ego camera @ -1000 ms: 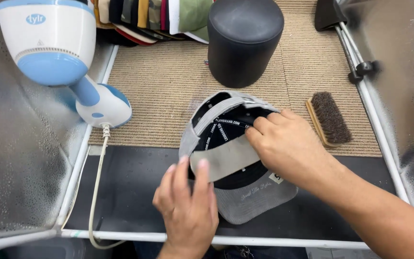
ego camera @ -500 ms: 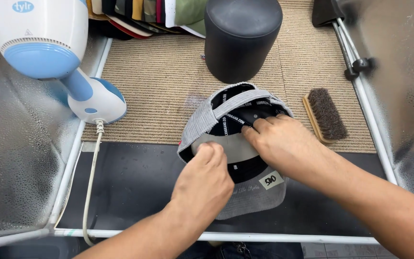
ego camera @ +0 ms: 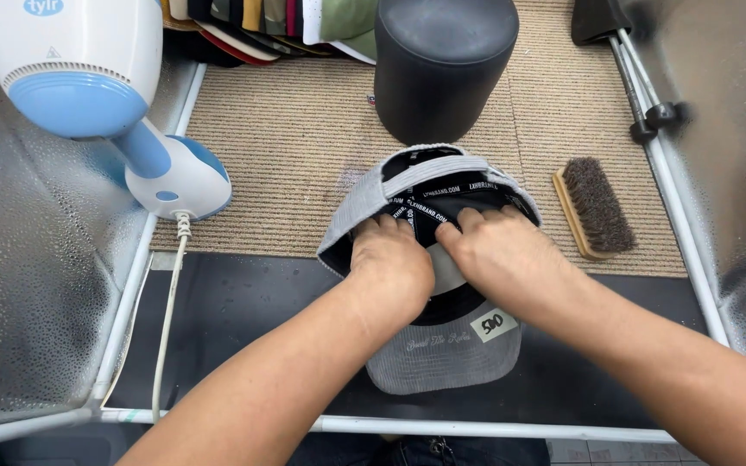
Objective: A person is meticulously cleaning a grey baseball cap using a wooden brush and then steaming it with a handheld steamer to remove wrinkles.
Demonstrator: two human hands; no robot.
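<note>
I have the grey corduroy cap (ego camera: 442,358) upside down just in front of the black cylinder (ego camera: 445,65), brim toward me. It looks light and soft, best held by the crown rim. My left hand (ego camera: 390,267) and right hand (ego camera: 507,259) press inside it, fingers (ego camera: 382,226) curled onto the black lining. A wooden brush (ego camera: 595,207) lies right of the cap.

Two hands, the left hand (ego camera: 390,267) and the right hand (ego camera: 504,259), with one grey cap (ego camera: 442,345) under their fingers, turned inside up. One wooden brush (ego camera: 593,207) lies off to the right of the right fingers. One black cylinder (ego camera: 442,65) stands beyond the fingertips. One white-and-blue steamer (ego camera: 88,95) sits far left of the left fingers. One row of stacked caps (ego camera: 269,22) lies past it (too overlapped to count singly).
</note>
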